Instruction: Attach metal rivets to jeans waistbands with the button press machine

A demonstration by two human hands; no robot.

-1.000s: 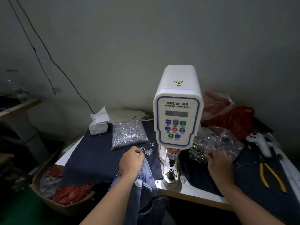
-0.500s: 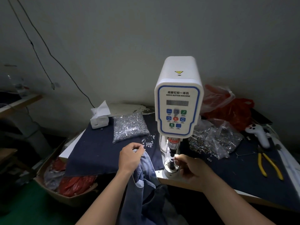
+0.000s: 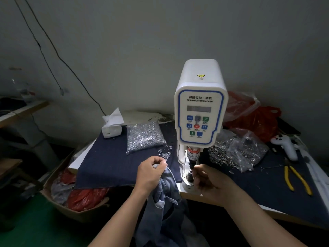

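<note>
- Since a second ago the right hand (image 3: 211, 182) has left the bag of metal rings (image 3: 236, 154) at the right of the frame and come to the lower die (image 3: 189, 177) at the foot of the button press machine (image 3: 200, 104), centre frame.
- Its fingertips are curled in close at the die, seemingly seating a rivet part; the piece itself is too small to see, so I cannot tell what, if anything, they pinch.
- Left hand (image 3: 151, 173), just left of the machine, grips a bunched edge of the jeans (image 3: 165, 207), fingers curled round the fabric.
- Jeans hang off the table's front edge (image 3: 204, 197) into the lower middle of the frame, not yet under the punch.
- Denim looks soft and floppy, with a fair hanging weight that would drag it off the die; best taken by the stiffer waistband, close on either side of the rivet spot.
- Rivets are tiny, smooth and easily dropped, so a fingertip pinch suits them.
- Loose clear pieces (image 3: 165, 152) lie by the bag of them (image 3: 145, 136), above the left hand.
</note>
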